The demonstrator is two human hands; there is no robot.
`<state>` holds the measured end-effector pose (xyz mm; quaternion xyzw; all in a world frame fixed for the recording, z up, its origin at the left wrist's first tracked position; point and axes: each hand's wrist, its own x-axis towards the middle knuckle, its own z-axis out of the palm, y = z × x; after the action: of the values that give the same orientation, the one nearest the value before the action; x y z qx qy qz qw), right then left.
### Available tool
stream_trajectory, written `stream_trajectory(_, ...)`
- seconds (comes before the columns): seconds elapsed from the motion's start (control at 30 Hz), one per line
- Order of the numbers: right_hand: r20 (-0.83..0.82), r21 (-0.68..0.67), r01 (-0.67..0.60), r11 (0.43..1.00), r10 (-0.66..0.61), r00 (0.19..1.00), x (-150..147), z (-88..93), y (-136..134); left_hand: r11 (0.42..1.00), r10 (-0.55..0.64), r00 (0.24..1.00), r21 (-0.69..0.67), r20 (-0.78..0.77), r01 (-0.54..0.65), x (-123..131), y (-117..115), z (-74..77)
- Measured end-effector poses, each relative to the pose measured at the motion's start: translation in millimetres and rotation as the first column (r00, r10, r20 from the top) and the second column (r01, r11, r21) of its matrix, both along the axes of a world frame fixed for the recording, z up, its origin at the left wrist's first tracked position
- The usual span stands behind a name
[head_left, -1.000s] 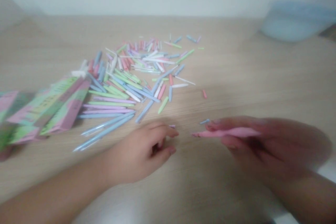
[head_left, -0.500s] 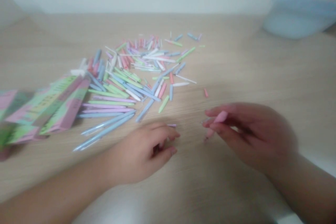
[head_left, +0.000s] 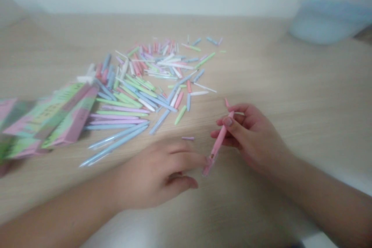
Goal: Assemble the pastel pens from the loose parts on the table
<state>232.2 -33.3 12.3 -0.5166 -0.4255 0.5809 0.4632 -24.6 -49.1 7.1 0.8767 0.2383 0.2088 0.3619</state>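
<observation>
Between thumb and fingers, my right hand grips a pink pen, tilted with its clear end down to the left. My left hand is close to that clear end, index finger stretched toward it and thumb apart. Whether the finger touches the pen is too blurred to tell. A small purple pen piece lies on the table just beyond my left hand. Past my right fingertips is a small pink tip piece.
A heap of pastel pen parts spreads over the wooden table. Several whole pens lie at its near left side. Patterned green and pink boxes stand at the left. A light-blue container sits at the back right.
My right hand has turned the pink pen, so its length and clear end now show lower left. My left hand has shifted slightly right and nearer, leaving the purple piece uncovered.
</observation>
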Motion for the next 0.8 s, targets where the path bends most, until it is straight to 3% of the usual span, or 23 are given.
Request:
stream_trajectory(0.33,-0.042,-0.015,-0.072,0.997,0.071,0.997,-4.7,-16.8,-0.2,0.999,-0.041,0.998,-0.032,0.047,0.042,1.0,-0.1,-3.9)
stream_trajectory(0.8,-0.085,-0.041,-0.121,0.992,0.117,0.989,-2.6,-15.6,1.7,0.999,-0.021,1.0,-0.034,0.019,0.022,2.3,1.1,-3.7)
